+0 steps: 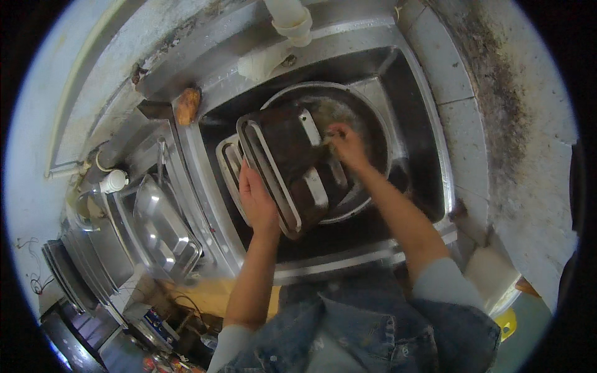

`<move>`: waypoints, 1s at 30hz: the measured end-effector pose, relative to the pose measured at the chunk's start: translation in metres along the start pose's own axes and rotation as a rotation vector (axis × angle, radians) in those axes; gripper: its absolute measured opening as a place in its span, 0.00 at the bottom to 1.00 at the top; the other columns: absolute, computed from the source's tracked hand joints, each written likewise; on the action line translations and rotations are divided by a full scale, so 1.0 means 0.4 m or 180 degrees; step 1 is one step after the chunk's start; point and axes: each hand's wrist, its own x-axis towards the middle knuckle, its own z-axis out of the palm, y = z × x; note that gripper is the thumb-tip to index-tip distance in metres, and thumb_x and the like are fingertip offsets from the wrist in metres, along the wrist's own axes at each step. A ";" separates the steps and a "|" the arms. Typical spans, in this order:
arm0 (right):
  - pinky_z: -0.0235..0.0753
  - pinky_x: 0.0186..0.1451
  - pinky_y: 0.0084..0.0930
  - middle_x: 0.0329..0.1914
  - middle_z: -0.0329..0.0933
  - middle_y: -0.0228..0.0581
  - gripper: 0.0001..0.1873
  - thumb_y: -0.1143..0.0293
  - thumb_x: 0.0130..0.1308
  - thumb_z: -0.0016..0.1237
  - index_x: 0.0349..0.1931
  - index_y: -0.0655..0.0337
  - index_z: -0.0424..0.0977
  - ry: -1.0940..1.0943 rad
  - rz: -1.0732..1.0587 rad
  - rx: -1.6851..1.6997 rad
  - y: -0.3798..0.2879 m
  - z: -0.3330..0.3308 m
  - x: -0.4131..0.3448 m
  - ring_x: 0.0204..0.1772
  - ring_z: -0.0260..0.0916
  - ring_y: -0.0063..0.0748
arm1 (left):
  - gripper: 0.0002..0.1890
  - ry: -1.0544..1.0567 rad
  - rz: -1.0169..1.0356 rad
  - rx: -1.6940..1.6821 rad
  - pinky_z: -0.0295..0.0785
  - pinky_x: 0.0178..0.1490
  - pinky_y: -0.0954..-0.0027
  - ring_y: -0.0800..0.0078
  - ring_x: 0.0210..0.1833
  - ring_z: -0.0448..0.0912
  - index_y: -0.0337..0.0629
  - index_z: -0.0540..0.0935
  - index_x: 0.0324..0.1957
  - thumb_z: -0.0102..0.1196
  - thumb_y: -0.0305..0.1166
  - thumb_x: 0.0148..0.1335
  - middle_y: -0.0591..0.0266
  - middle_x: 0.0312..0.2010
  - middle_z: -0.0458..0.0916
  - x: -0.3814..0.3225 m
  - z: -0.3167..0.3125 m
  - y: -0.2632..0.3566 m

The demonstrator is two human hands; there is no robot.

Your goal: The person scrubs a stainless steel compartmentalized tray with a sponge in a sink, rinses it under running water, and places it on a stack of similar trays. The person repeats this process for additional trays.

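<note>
My left hand (258,200) holds the near left edge of a dark rectangular metal rack or tray (275,179) with a looped pale rim, tilted over a large round metal basin (385,135). A second pale-rimmed piece (228,161) lies under its left side. Bright metal strips (309,127) show on the dark piece's right part. At those strips, over the basin, the fingers of my right hand (346,145) are bent around something small and pale, perhaps a scrubber, too hidden to name surely. The basin stands in a stainless steel sink (419,121).
A brown object (188,106) lies on the sink's left ledge. Above the sink hangs a white plastic pipe (291,21); a pale cloth or paper (259,65) lies behind the basin. Shiny metal pans (163,228) stand at left, and a tiled ledge (450,70) runs along the right.
</note>
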 end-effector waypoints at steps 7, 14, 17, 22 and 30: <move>0.52 0.74 0.46 0.68 0.60 0.54 0.26 0.66 0.65 0.46 0.63 0.63 0.65 -0.0354 -0.2180 -0.0835 -0.349 0.238 -0.248 0.73 0.53 0.56 | 0.27 0.1077 -0.0538 -0.1318 0.55 0.71 0.65 0.65 0.69 0.64 0.36 0.59 0.70 0.31 0.43 0.78 0.57 0.67 0.65 -0.004 0.043 -0.039; 0.49 0.76 0.47 0.73 0.53 0.61 0.28 0.64 0.71 0.39 0.65 0.74 0.58 0.0053 -0.1739 -0.0282 -0.335 0.303 -0.105 0.75 0.48 0.59 | 0.27 0.0690 -0.0276 -0.0092 0.54 0.72 0.65 0.67 0.71 0.61 0.37 0.58 0.71 0.31 0.43 0.78 0.59 0.69 0.62 0.010 0.058 -0.059; 0.50 0.76 0.44 0.73 0.53 0.59 0.28 0.65 0.71 0.39 0.66 0.73 0.57 0.0042 -0.1919 -0.0555 -0.254 0.280 -0.289 0.75 0.50 0.57 | 0.24 0.0383 -0.0290 -0.1071 0.61 0.68 0.66 0.68 0.65 0.68 0.38 0.61 0.69 0.36 0.39 0.77 0.59 0.64 0.68 0.015 0.034 -0.063; 0.47 0.77 0.44 0.76 0.49 0.56 0.29 0.65 0.72 0.38 0.68 0.73 0.55 -0.0695 -0.0908 -0.0892 -0.144 0.167 -0.460 0.77 0.46 0.55 | 0.21 0.0839 -0.0363 -0.0055 0.72 0.57 0.69 0.70 0.53 0.77 0.39 0.66 0.66 0.44 0.31 0.73 0.61 0.54 0.77 0.009 0.019 -0.051; 0.45 0.78 0.40 0.77 0.47 0.55 0.29 0.63 0.73 0.36 0.68 0.73 0.53 -0.0854 -0.0976 -0.0622 -0.135 0.169 -0.391 0.79 0.42 0.52 | 0.20 0.0840 -0.0246 -0.0214 0.74 0.54 0.70 0.72 0.49 0.79 0.38 0.69 0.64 0.47 0.28 0.71 0.61 0.50 0.79 0.014 0.041 -0.047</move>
